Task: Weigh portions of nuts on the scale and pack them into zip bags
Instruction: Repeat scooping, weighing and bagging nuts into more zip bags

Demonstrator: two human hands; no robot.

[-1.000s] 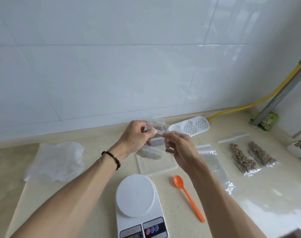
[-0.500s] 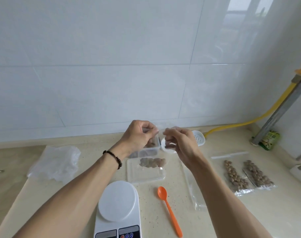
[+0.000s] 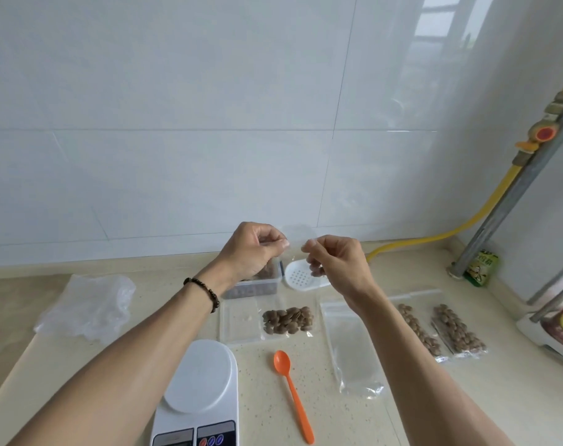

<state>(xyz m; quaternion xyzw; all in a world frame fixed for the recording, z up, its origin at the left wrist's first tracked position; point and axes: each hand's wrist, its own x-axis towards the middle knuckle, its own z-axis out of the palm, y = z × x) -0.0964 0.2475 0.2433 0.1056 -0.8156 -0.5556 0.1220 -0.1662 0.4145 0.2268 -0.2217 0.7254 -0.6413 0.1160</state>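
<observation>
At the far left of the desk lies a crumpled clear plastic sheet. Right of it, at the near edge, stands a white scale with a bare round platform.

Above the desk's middle, both hands are raised in front of the tiled wall. The left hand, with a dark bead bracelet on its wrist, has its fingers curled and pinches the left edge of a clear zip bag. The right hand pinches the bag's right edge in the same way, so the bag hangs between the two hands, thin and hard to make out.

Below and behind the left hand sits a clear box of nuts, and just beside it, under the right hand, a white perforated lid. Nearer, between the forearms, a zip bag with a portion of nuts lies flat, and an orange spoon lies in front of it, right of the scale. Partly under the right forearm lies a flat pile of empty bags. Further right, two filled bags lie side by side.
</observation>
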